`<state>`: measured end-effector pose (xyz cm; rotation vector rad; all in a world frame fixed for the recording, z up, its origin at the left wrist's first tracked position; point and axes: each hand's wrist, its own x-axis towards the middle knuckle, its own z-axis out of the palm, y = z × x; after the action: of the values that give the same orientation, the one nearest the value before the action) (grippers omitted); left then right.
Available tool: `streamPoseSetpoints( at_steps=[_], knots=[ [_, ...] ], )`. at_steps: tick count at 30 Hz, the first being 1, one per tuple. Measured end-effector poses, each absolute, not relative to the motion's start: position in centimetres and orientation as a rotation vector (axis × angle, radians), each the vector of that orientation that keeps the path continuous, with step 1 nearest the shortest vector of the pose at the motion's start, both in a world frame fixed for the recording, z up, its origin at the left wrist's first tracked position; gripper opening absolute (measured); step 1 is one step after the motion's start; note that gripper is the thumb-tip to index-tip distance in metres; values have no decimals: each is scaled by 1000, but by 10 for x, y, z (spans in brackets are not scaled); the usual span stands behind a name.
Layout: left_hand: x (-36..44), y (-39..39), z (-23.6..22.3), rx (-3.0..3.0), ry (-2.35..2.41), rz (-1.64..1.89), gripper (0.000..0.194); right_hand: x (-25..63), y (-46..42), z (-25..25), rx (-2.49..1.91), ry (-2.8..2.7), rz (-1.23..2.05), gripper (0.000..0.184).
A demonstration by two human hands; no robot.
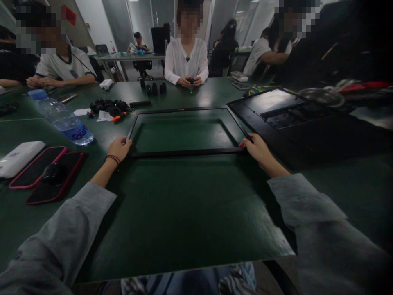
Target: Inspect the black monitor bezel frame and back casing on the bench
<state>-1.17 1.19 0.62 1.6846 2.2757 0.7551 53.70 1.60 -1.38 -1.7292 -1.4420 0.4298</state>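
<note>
A thin black rectangular frame, like a monitor bezel, is held just above the green table, and its shadow falls on the tabletop. My left hand is closed on the frame's left side near the front corner. Around the right side, also close to the front corner, my right hand is closed with the thumb inward. Through the hollow middle the green tabletop shows. To the right lies a large black panel with a shiny area and recessed parts, apart from the frame.
A tilted water bottle stands left of my left hand. Nearer me lie red-edged phones and a white box-like device. Small black parts sit beyond. Across the table, a person in white holds a small dark object.
</note>
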Motion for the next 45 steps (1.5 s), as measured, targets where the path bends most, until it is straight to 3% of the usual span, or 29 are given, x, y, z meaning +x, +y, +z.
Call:
streamPoseSetpoints(
  at_steps=[45],
  knots=[
    [-15, 14, 3, 1662, 2247, 783, 48, 534, 12, -10, -1749, -1435, 420, 11]
  ],
)
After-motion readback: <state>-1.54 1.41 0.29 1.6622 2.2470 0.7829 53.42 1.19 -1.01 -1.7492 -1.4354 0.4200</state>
